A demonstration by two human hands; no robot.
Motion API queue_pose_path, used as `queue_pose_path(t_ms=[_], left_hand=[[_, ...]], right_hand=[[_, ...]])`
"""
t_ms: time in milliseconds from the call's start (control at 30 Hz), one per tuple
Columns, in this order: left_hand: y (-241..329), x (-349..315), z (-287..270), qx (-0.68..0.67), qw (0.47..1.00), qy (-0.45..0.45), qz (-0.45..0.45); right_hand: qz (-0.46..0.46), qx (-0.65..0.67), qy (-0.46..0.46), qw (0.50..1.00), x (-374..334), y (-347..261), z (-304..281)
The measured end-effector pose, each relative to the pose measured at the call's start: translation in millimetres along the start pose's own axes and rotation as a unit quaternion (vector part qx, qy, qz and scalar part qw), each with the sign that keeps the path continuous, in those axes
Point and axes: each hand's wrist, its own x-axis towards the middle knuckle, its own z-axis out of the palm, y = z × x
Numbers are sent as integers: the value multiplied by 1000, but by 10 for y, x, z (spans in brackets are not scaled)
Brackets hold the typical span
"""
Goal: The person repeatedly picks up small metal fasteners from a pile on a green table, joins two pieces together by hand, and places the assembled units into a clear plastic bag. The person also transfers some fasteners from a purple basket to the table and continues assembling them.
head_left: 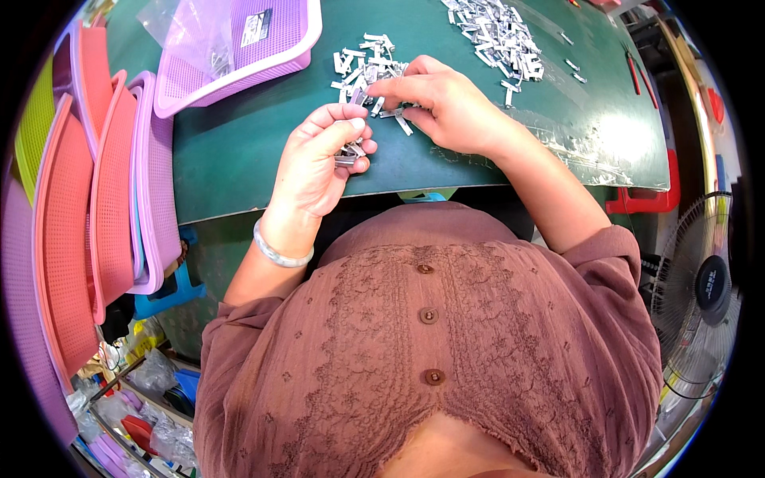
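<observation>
My left hand (319, 155) is closed around several small silver metal clips (347, 156), their ends showing between the thumb and curled fingers. Close beside it, my right hand (450, 103) reaches over the near side of a loose pile of the same clips (366, 64) on the green tabletop (247, 159). Its index finger and thumb are apart, the index fingertip close to a clip at the left fingertips. Part of the pile is hidden behind the right fingers.
A larger heap of clips (502, 40) lies at the far right, near red-handled tools (635, 73). At the far left stands a purple basket (307, 48) containing a clear bag. Stacked pink and purple baskets (111, 191) flank the table; a fan (689, 295) stands right.
</observation>
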Motion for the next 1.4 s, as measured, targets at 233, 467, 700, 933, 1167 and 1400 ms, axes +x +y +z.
queue_pose_path(t_ms=[233, 467, 700, 933, 1167, 1400], left_hand=[[-1, -5, 10, 4, 1000, 3, -1], [-4, -4, 11, 20, 1000, 7, -3], [-15, 3, 65, 60, 998, 5, -11], [-132, 25, 228, 91, 996, 17, 13], [-211, 61, 286, 148, 982, 53, 107], [-270, 91, 297, 229, 956, 56, 177]], right_hand=[[-47, -54, 15, 997, -12, 40, 51], [23, 7, 25, 999, -9, 2, 20], [73, 78, 83, 991, -42, -11, 15], [202, 102, 103, 969, 26, -231, 1], [226, 90, 117, 963, 49, -329, -33], [253, 128, 111, 953, 49, -264, -31]])
